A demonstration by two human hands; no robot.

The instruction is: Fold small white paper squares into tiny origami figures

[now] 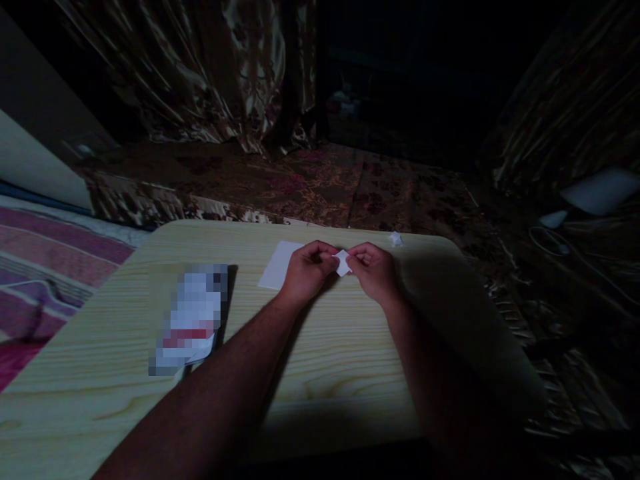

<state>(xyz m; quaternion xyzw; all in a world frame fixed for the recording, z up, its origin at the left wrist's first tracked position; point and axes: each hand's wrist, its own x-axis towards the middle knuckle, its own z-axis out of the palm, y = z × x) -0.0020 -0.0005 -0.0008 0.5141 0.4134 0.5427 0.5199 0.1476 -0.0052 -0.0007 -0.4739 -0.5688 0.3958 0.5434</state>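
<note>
A small white folded paper (343, 263) is pinched between both hands above the middle of the wooden table. My left hand (310, 270) grips its left edge with thumb and fingers closed. On the other side, my right hand (373, 267) pinches the right edge in the same way. Flat on the table, a white sheet of paper (277, 267) lies partly hidden behind my left hand. Beyond my right hand, near the far edge, sits a small white folded paper star (397, 239).
A phone-like device (197, 313), its screen blurred out, lies on the left of the light wooden table (345, 373) beside my left forearm. Striped bedding (55, 253) borders the table's left. Patterned curtains (240, 73) hang behind. A pale lamp-like object (600, 190) stands at right.
</note>
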